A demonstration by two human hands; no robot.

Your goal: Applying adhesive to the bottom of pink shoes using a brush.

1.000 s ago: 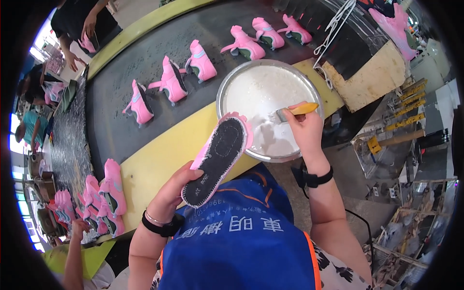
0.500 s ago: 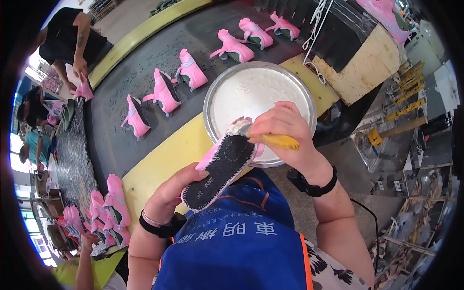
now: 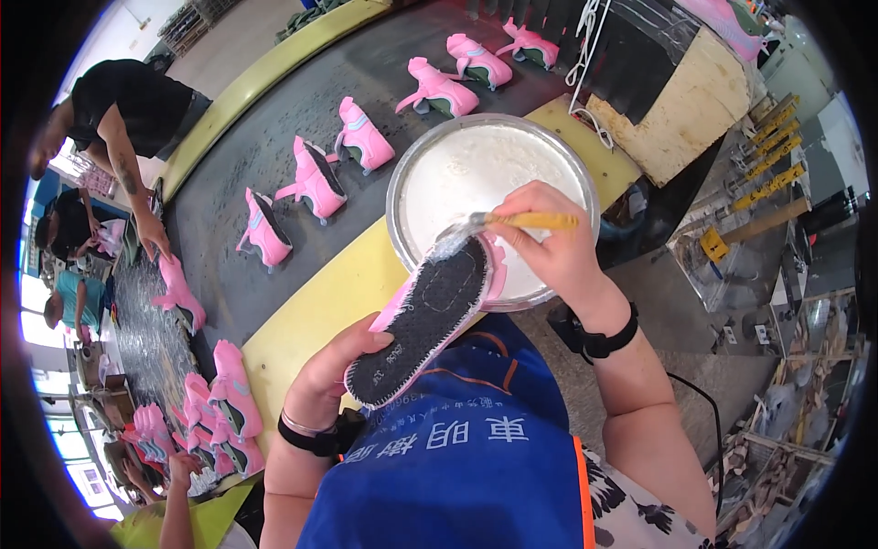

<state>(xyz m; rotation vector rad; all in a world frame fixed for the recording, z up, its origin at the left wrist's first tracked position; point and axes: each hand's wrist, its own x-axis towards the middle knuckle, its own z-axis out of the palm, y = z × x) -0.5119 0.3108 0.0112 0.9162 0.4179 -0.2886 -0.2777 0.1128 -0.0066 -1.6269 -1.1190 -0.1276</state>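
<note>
Shoe: pink shoe [image 3: 430, 316] held sole-up over the blue apron [image 3: 466, 467], its toe out over the near rim of the metal basin [image 3: 402, 188].
Left hand: left hand [image 3: 334, 371] closed around the heel end, thumb on the sole's edge.
Right hand: right hand [image 3: 549, 242] pinched shut on a yellow-handled brush [image 3: 512, 220], bristles touching the toe of the black sole.
Doing it well: I'd say keep the sole level, work white paste from toe towards heel in even strokes, stay off the pink upper.
Around: more pink shoes [image 3: 315, 178] lined up on the dark belt [image 3: 384, 64] beyond the yellow counter [image 3: 320, 306].
</note>
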